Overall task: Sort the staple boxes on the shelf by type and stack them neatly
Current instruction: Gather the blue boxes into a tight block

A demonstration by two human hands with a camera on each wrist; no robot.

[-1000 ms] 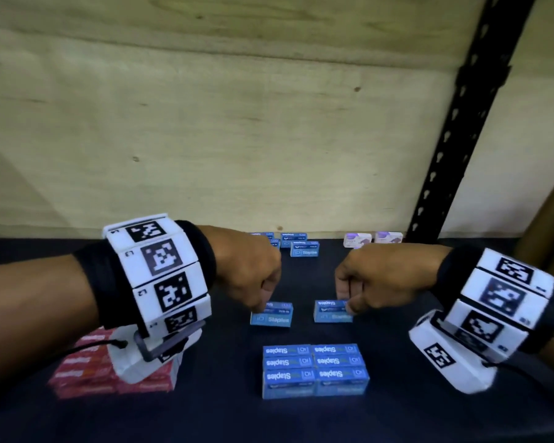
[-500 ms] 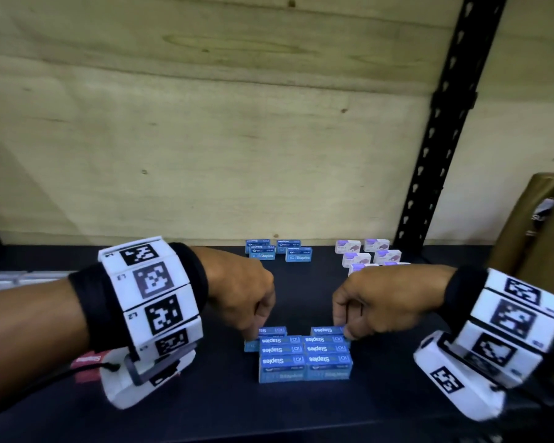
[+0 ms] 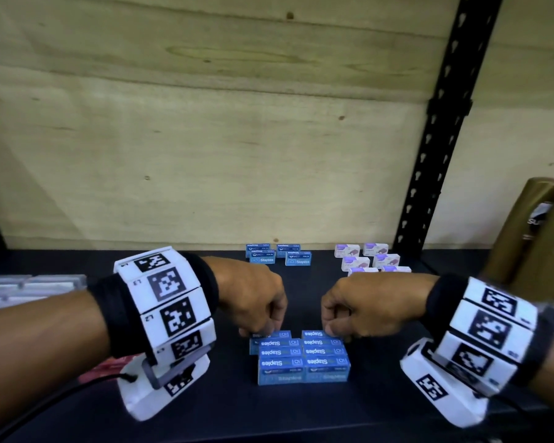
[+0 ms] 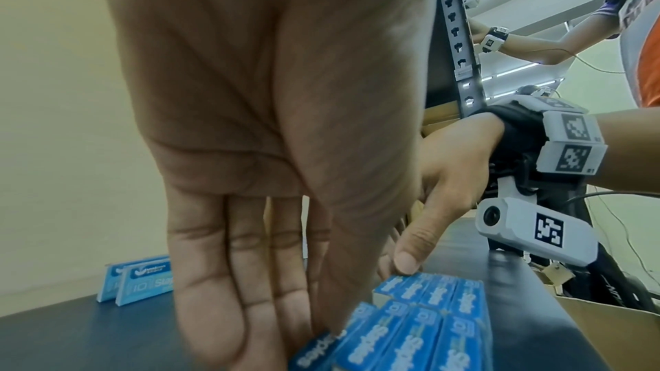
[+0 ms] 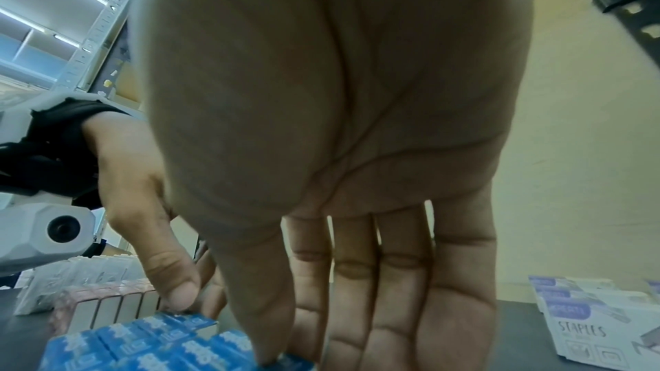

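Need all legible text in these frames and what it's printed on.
"Staples", beside a boxed "10": blue staple boxes in the front stack, upside down to the head camera.
"10 Staples": loose blue boxes at the back.
"STAPLES": white and purple boxes.
Gold package: only "SU" shows.
Wristband tags: small print blurred.

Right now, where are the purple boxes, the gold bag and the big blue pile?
purple boxes [image 3: 355, 263], head view, front face of one box.
gold bag [image 3: 525, 238], head view, its front side.
blue pile [image 3: 303, 370], head view, near front face.
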